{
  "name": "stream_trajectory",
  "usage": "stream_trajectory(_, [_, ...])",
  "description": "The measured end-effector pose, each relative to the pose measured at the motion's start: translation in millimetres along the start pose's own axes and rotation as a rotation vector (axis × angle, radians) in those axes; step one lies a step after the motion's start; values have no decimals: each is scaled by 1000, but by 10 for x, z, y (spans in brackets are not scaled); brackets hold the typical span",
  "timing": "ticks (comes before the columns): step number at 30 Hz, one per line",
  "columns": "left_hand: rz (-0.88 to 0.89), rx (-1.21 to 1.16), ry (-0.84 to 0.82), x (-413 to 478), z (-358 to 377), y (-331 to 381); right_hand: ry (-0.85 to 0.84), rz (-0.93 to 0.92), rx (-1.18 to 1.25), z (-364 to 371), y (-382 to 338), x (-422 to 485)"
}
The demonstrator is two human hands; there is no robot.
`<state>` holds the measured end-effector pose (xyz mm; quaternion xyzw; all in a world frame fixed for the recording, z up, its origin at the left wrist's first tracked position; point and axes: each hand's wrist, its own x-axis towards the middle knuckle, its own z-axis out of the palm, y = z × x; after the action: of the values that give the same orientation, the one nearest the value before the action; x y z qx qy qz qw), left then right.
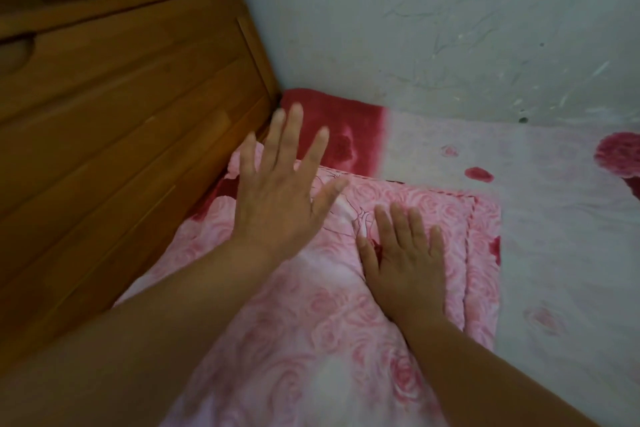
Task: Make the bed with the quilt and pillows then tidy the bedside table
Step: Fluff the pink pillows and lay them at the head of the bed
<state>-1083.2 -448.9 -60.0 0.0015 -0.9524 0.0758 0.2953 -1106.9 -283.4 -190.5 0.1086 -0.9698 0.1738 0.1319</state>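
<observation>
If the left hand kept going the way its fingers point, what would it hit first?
Probably the dark red sheet corner, then the wall; the left hand looks raised, depth unclear.

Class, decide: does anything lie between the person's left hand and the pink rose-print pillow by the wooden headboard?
Nothing visible does. The left hand is spread open over the pink rose-print fabric pillow; the right hand lies flat on it.

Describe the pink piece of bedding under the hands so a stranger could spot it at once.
Start at the wooden panelling on the left. Against it, on the white sheet with scattered red roses, lies the pink bedding, the right hand flat on it. Unlike the sheet, it is covered all over in pale pink roses.
</observation>
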Motion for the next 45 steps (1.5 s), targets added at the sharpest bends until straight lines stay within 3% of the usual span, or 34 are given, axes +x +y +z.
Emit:
stream_trajectory(2, [52, 42, 2, 111, 88, -144, 15, 6, 4, 24, 16, 18])
stream_trajectory(3, [54, 55, -132, 36, 206, -218, 19, 7, 2, 29, 24, 19])
stream_trajectory(6, [-92, -35, -784, -212, 592, -448, 20, -27, 7, 40, 8, 25])
stream_trajectory(7, [-145, -59, -889, -119, 636, -470, 19, -27, 10, 38, 20, 37])
stream_trajectory(8, [-138, -22, -858, 5, 624, -459, 19, -22, 16, 38, 22, 41])
stream_trajectory(10, [-126, 112, -496, 131, 571, -389, 11, -19, 9, 37, 15, 39])
stream_trajectory(11, [-136, 97, -397, 132, 585, -333, 12, -18, 7, 38, 25, 38])
stream_trajectory(12, [-120, 35, -457, 74, 627, -290, 13, -15, 10, 36, 30, 40])
stream_trajectory(14, [-160, -123, -847, -89, 744, -248, -4, -23, 14, 34, 21, 56])
stream_trajectory(15, [-171, -148, -954, -70, 743, -249, -13, -19, 12, 37, 26, 63])
stream_trajectory(21, [-146, -128, -768, -246, 117, 62, -31, -13, -9, 34, 54, 82])
stream_trajectory(24, [-143, -177, -789, -705, -283, 281, -51, -19, -40, 6, 42, 83])
stream_trajectory(27, [-150, -145, -888, -1162, -246, 246, -152, -24, -118, -55, 0, 38])
stream_trajectory(31, [-131, -47, -757, -1507, 50, 212, -404, 80, -61, -388, -227, 80])
stream_trajectory(33, [-142, -52, -762, -1517, 93, 252, -341, 73, 83, -727, -409, -42])
stream_trajectory(36, [-106, -44, -751, -1533, 74, 228, -28, -117, 133, -865, -648, -831])
stream_trajectory(38, [-83, -43, -819, -1530, 47, 229, -158, -239, 96, -612, -624, -1384])
stream_trajectory(40, [-59, -88, -896, -1477, -50, 214, -343, -184, 30, -377, -511, -1440])
stream_trajectory(42, [-34, -161, -1011, -1462, -209, 172, -396, -154, 12, -446, -539, -1366])
stream_trajectory(45, [12, -255, -1040, -1522, -520, 169, -463, -191, 12, -524, -509, -1297])
